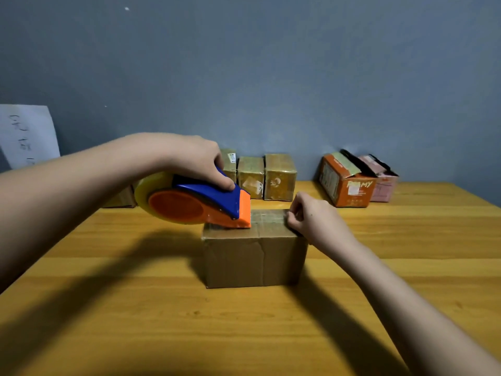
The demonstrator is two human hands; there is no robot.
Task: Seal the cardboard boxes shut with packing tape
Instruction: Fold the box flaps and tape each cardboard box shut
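Left hand (195, 158) is gripping dispenser (195, 203); right hand (309, 215) fingers are pinching tape (267, 215) onto box (254, 256). Risk: tape skewing, wrinkling if the pinch slips.

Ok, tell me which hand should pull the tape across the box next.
Left. The left hand already grips the tape dispenser on the box top; the right hand pins the tape end at the far edge.

Orange box (348, 183) with white lettering ending in "MY", smaller print unreadable, white paper sheet (28, 135) with handwritten marks too blurred to read
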